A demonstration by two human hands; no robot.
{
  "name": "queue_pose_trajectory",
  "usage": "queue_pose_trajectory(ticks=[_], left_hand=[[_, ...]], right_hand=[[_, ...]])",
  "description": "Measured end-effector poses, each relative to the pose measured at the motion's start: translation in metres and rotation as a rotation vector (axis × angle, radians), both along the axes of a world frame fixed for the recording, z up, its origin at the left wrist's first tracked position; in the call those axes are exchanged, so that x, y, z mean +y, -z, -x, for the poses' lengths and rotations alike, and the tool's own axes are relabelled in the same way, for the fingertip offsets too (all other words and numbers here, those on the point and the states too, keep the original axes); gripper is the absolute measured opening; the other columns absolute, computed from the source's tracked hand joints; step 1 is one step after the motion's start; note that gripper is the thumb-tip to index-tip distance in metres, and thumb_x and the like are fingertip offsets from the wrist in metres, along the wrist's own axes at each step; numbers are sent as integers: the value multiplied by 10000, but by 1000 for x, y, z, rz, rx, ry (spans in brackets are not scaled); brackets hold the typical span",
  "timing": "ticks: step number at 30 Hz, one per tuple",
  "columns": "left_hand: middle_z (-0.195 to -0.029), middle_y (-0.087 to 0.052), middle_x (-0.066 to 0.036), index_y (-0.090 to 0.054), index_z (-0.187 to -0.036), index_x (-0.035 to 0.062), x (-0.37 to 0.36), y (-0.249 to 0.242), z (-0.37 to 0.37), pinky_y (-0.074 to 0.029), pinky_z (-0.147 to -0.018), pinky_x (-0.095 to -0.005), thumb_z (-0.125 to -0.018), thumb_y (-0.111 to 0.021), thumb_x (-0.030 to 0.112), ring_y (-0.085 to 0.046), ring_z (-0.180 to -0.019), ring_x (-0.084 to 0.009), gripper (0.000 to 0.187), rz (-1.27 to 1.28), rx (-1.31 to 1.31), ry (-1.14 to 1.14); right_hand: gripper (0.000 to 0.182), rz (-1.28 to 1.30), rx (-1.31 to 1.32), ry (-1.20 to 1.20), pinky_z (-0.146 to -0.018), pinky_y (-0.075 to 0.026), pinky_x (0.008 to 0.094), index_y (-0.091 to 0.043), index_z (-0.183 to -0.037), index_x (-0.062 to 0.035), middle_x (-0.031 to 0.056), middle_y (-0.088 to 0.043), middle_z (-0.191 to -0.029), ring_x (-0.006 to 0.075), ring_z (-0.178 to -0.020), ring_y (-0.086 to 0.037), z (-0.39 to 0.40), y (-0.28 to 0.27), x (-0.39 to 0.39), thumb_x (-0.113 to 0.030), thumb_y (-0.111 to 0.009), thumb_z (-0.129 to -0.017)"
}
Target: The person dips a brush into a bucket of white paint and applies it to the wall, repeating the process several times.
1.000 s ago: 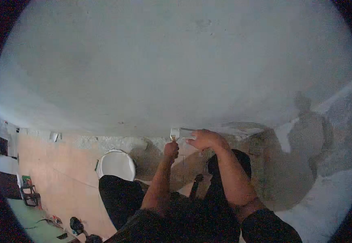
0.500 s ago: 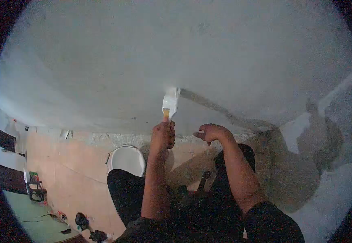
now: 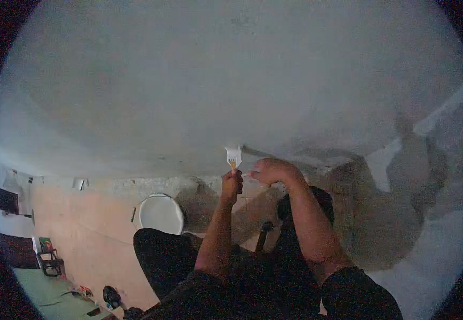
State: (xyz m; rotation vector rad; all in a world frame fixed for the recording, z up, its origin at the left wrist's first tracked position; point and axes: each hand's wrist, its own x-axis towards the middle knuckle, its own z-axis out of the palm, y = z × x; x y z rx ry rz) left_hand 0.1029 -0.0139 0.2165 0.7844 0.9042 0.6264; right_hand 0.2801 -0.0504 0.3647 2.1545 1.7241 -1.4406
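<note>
My left hand (image 3: 232, 184) is closed round the handle of a paintbrush (image 3: 234, 154), bristles pointing up. White paint coats the brush head, which meets the lower part of a pale grey wall (image 3: 215, 80). Just to the right, my right hand (image 3: 271, 172) hangs with bent wrist, its fingers apart and pointing left toward the brush hand, nothing in them. By my left knee stands a round bucket (image 3: 142, 205) with white paint inside. Dark shadows of my arms and body fall across the wall on the right.
Peach-coloured floor tiles (image 3: 82, 224) run along the wall's rough bottom edge (image 3: 189, 185). At the far left are a dark chair (image 3: 50, 261) and a green floor area (image 3: 39, 293). Black items (image 3: 111, 297) lie at the lower left. My bent knees flank the work spot.
The brush in my left hand has moved down the wall and slightly right. My right hand has shifted a little left, nearer to it. The view has tilted slightly.
</note>
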Motion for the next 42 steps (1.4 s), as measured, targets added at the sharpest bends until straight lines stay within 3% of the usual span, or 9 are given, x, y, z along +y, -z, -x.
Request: queue_pose_trajectory(ticks=[5,7,12,16,23,25,29,34,42], left_hand=[[-556,-420,39,-537,-796,122,-7,55,2,-248,-324,-248,-921,-499,369,-317,-362,-71,279,98,259,8],[-565,-433,24,-538,-769,106,-9,63,5,-254,-319,-267,-914,-490,362,-317,-352,-89,298,358,238,1],[-562,-442,16,-538,-734,107,-8,51,2,-257,-338,-264,-911,-482,343,-337,-374,-98,300,258,304,-62],[-552,-430,20,-534,-719,112,9,-37,5,-258,-355,-257,-912,-468,312,-341,-392,-99,286,83,407,-49],[-536,-382,64,-541,-770,120,7,-105,35,-213,-353,-242,-923,-480,384,-307,-385,-73,312,96,42,-185],[-536,-345,77,-522,-765,126,-7,-169,40,-188,-358,-233,-911,-494,444,-283,-383,-63,350,-1,-10,-230],[-518,-313,79,-484,-727,149,-5,-171,55,-167,-361,-228,-910,-478,435,-267,-382,-57,340,-141,-183,-235],[-505,-320,66,-433,-660,153,12,-149,51,-190,-362,-258,-900,-481,469,-266,-376,-68,400,-116,-17,-175],[-501,-348,43,-497,-696,128,35,-17,41,-234,-345,-270,-887,-508,447,-296,-366,-92,372,-319,330,-125]], right_hand=[[616,-30,-42,-62,-844,-464,407,-531,-1221,-45,178,-648,-976,270,-878,-638,-3,12,3,-541,-501,-858],[610,-103,-5,-54,-858,-458,413,-532,-1221,-45,187,-645,-989,273,-953,-616,-1,-1,0,-538,-486,-864],[598,-79,-90,-75,-824,-475,408,-526,-1233,-48,145,-678,-844,255,-826,-652,2,5,2,-522,-479,-872],[620,27,20,-69,-777,-493,398,-499,-1254,-26,128,-682,-765,237,-688,-667,4,5,5,-516,-480,-875],[649,48,-20,-22,-766,-495,392,-471,-1262,26,161,-679,-807,229,-699,-673,14,0,2,-496,-494,-876],[647,27,-36,-33,-773,-494,389,-467,-1267,24,170,-677,-825,233,-710,-673,16,-6,-1,-491,-497,-878],[655,67,-36,-68,-790,-492,383,-451,-1281,23,190,-661,-938,243,-754,-673,20,-2,0,-490,-504,-878],[700,57,-48,-52,-762,-501,395,-446,-1280,28,177,-673,-867,236,-743,-674,25,-4,1,-532,-503,-864],[688,65,-20,-80,-842,-456,417,-434,-1296,-10,145,-677,-808,230,-773,-666,41,-2,18,-548,-476,-869]])
